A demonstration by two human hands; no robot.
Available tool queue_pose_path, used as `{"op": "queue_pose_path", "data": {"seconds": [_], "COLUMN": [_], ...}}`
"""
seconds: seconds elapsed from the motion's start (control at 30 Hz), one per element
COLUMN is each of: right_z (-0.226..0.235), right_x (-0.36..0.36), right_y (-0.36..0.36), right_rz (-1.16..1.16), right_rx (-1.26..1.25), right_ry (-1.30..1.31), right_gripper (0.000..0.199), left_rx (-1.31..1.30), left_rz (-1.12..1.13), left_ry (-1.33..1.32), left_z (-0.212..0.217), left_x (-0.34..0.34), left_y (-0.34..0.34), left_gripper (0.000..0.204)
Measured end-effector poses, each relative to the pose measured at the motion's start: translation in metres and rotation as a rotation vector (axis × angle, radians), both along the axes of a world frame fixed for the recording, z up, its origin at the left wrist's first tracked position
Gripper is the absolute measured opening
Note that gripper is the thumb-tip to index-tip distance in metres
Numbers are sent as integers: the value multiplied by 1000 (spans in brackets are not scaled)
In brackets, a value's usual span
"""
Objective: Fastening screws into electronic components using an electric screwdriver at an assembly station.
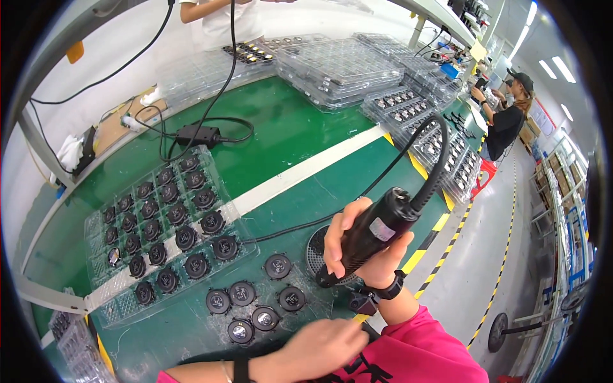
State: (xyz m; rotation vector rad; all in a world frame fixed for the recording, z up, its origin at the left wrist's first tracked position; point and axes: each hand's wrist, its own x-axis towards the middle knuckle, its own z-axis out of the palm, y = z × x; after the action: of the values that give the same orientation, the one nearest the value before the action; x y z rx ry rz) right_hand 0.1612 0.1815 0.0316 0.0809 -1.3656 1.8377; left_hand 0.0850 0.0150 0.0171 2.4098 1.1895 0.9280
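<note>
My right hand (377, 255) is wrapped round a black electric screwdriver (377, 230), held tilted, its cable rising from the upper end and its narrow end pointing down left. Below and behind it, partly covered, sits a round, dark perforated piece (315, 250). My left hand (329, 345) is curled closed low at the front edge, beside my right wrist; whatever its fingers hold is hidden. Several loose round black parts (242, 293) lie on the bench left of the screwdriver. Beyond them, a clear plastic tray (239, 246) carries rows of similar round parts.
A black cable box (198, 135) lies on the green bench (281, 121). Stacked clear trays (341, 70) stand at the back, with filled trays (440, 147) along the right edge. People work at the back and far right. A metal frame (48, 295) borders the left.
</note>
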Motion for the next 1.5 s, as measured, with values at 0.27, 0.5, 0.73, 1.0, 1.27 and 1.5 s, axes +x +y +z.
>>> {"op": "queue_pose_path", "data": {"seconds": [0.27, 0.5, 0.73, 1.0, 1.27, 1.5], "right_z": [-3, -6, -19, -27, -14, -19], "right_x": [-1, -1, -4, -4, -5, -4], "right_y": [6, -4, -11, -12, -9, -6], "right_rz": [64, 57, 155, -88, -316, -360], "right_rx": [-63, 69, -41, 231, 23, 165], "right_ry": [19, -153, -295, -399, 19, -137], "right_gripper": [72, 65, 72, 72, 58, 59], "left_rx": [549, 384, -131, -161, -173, -158], "left_rz": [19, 130, 200, 197, 292, 314], "left_ry": [106, 479, 420, 44, -61, 41], "left_z": [38, 35, -12, -31, -48, -39], "left_x": [117, 40, -40, -59, -63, -62], "left_y": [48, 5, -8, -4, -5, -4], "left_gripper": [11, 14, 25, 37, 38, 37]}}
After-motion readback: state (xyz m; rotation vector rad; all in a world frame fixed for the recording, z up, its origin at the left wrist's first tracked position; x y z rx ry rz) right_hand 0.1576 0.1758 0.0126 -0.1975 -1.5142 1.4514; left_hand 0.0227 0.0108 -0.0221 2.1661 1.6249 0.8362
